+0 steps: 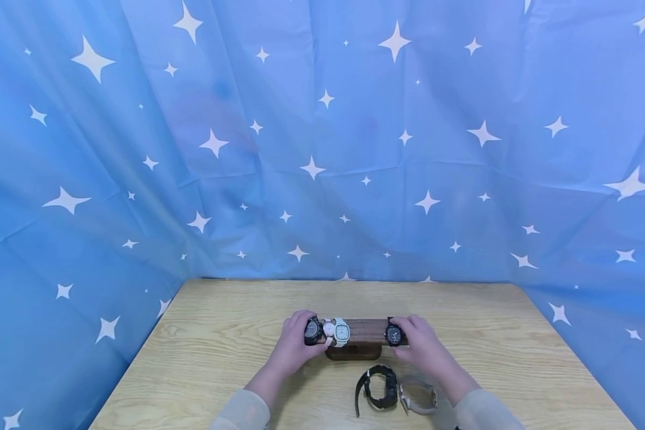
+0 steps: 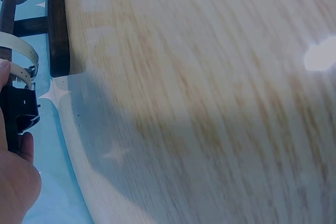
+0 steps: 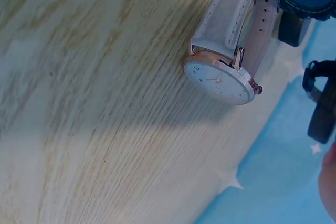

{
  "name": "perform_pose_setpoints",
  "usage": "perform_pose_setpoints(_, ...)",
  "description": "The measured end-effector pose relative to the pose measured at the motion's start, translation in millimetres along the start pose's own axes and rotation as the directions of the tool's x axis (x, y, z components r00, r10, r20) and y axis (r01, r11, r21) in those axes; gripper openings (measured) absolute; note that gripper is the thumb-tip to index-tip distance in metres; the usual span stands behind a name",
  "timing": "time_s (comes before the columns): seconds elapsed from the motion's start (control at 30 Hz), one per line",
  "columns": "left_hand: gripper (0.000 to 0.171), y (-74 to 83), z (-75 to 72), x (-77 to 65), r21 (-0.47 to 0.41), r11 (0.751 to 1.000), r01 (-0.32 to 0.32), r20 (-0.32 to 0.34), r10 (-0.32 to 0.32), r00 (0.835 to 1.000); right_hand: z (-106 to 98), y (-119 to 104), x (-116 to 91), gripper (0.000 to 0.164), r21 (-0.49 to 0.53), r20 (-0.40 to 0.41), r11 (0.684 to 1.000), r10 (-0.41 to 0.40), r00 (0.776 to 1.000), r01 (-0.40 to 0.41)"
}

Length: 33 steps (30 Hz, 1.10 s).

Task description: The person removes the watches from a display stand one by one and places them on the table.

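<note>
A dark wooden watch stand has a horizontal bar above a small base. My left hand grips a chunky black watch at the bar's left end, its thumb along the lower side. Beside that watch sit a small white-faced watch and a pale mint square watch, both strapped round the bar. At the right end my right hand holds a black square-faced watch between fingers above and thumb below. In the right wrist view only a sliver of that hand shows, beside the bar's end.
On the wood-grain table, in front of the stand, lie a black watch with its strap curled and a grey-strapped watch with a rose-gold case. A blue curtain with white stars hangs behind the table and along its sides.
</note>
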<state>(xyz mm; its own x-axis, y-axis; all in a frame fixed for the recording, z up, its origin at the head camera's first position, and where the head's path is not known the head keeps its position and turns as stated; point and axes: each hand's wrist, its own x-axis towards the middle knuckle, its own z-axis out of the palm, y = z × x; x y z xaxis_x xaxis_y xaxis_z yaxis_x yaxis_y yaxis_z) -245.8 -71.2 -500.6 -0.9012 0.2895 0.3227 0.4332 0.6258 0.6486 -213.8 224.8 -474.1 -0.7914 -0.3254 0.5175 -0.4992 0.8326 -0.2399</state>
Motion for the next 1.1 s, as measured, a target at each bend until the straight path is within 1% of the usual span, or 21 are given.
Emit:
perform_pose_setpoints(0.23,0.067,-1.8,1.5,-1.0,-0.007,1.0,-0.007,-0.004,0.007,1.0,0,0,-1,0.058,-0.016,0.059,0.998,0.054,0.997,-0.054)
perform_pose_setpoints(0.33,0.067,-2.4,2.1,-1.0,-0.008,1.0,-0.002,-0.001,0.002,1.0,0,1,-1,0.058,-0.023,0.069,0.998,0.066,0.995,-0.064)
perform_pose_setpoints(0.47,0.068,-2.5,2.7,-0.8,-0.011,1.0,0.009,0.011,-0.009,1.0,-3,3,-3,0.058,-0.029,0.053,0.999,0.046,0.998,-0.045)
perform_pose_setpoints(0.7,0.067,-1.9,2.1,0.5,-0.002,1.0,-0.014,-0.005,0.014,1.0,-4,8,-4,0.057,-0.033,0.03,0.999,0.031,0.999,-0.03)
perform_pose_setpoints(0.87,0.067,-1.6,1.3,0.6,-0.002,1.0,-0.011,0.0,0.011,1.0,-4,12,-7,0.057,-0.036,0.008,0.999,0.008,1.0,-0.007)
perform_pose_setpoints(0.97,0.067,-2.2,1.2,0.6,-0.006,1.0,-0.006,0.004,0.006,1.0,-5,15,-9,0.057,-0.036,-0.017,0.999,-0.01,1.0,0.009)
perform_pose_setpoints(1.1,0.067,-4.0,1.8,1.1,-0.002,1.0,-0.002,0.001,0.002,1.0,-5,21,-11,0.058,-0.054,-0.068,0.997,-0.054,0.996,0.05)
